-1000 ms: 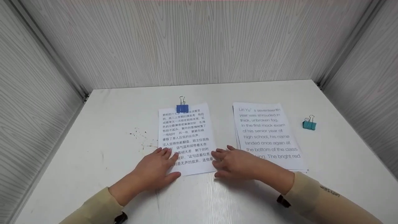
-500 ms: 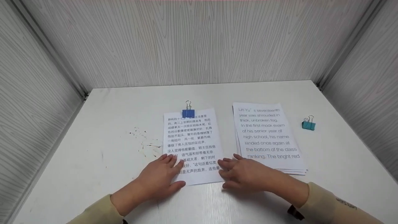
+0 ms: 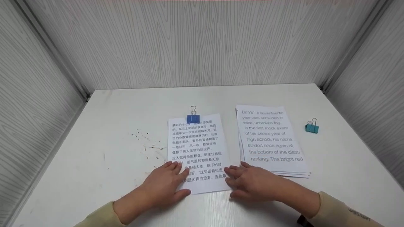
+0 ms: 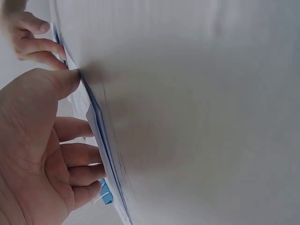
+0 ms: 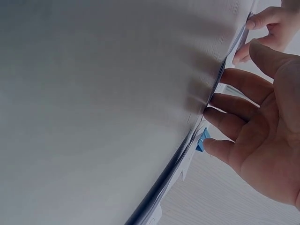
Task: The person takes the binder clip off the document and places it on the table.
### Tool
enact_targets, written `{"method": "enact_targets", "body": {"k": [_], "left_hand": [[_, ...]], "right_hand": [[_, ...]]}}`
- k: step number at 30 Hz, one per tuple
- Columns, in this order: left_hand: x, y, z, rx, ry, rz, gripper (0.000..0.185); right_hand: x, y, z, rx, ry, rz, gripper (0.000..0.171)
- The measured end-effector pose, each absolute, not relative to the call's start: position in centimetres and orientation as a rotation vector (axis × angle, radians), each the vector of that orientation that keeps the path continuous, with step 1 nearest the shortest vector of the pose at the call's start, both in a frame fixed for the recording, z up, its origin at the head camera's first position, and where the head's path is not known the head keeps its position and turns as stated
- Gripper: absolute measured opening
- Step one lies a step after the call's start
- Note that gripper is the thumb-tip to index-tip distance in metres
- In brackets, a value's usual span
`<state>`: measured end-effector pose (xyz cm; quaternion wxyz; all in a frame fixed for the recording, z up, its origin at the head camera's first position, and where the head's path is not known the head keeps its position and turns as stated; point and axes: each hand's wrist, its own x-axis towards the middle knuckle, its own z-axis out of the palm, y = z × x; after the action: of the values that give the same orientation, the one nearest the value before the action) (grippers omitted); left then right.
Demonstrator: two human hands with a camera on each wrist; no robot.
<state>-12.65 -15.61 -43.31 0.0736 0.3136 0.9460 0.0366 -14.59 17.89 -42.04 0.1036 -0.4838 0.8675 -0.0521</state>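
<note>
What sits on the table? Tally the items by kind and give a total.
Paper stacks: 2, the clipped Chinese stack and the loose English stack.
Binder clips: 2, the blue clip on the Chinese stack and the teal clip lying alone.
Total: 4.

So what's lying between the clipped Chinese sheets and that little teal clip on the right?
In the head view, an unclipped stack of English pages lies between the clipped sheets and the teal clip.

Right paper stack (image 3: 271, 138): "Lin Yu's seventeenth year...". Clipped sheet (image 3: 197, 151): Chinese text.
</note>
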Motion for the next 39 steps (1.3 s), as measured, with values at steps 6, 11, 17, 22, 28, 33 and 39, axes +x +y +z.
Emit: {"method": "enact_targets", "body": {"k": [6, 11, 17, 22, 28, 33, 39], "left_hand": [[-14.3, -16.1, -42.6, 0.926, 2.998, 0.32, 0.049], [-17.4, -16.5, -41.0, 0.636, 3.091, 0.525, 0.051], [-22.0, -18.0, -40.6, 0.402, 3.055, 0.829, 0.054], [-25.3, -19.2, -41.6, 0.284, 2.978, 0.971, 0.06], [-27.9, -19.9, -42.4, 0.206, 2.909, 1.048, 0.065], [-29.4, -20.2, -42.9, 0.144, 2.841, 1.114, 0.071], [-30.7, -20.6, -43.8, 0.139, 2.783, 1.151, 0.077]], "right_hand": [[-14.6, 18.0, -42.2, -1.444, 2.571, -0.119, 0.052], [-14.7, 18.2, -42.3, -1.47, 2.581, -0.127, 0.049], [-14.7, 18.1, -42.3, -1.446, 2.582, -0.131, 0.049], [-14.9, 18.1, -42.3, -1.422, 2.564, -0.184, 0.049], [-14.9, 18.0, -42.4, -1.446, 2.561, -0.175, 0.048], [-14.8, 17.9, -42.3, -1.445, 2.563, -0.181, 0.048], [-14.8, 17.9, -42.1, -1.389, 2.555, -0.198, 0.05]]}}
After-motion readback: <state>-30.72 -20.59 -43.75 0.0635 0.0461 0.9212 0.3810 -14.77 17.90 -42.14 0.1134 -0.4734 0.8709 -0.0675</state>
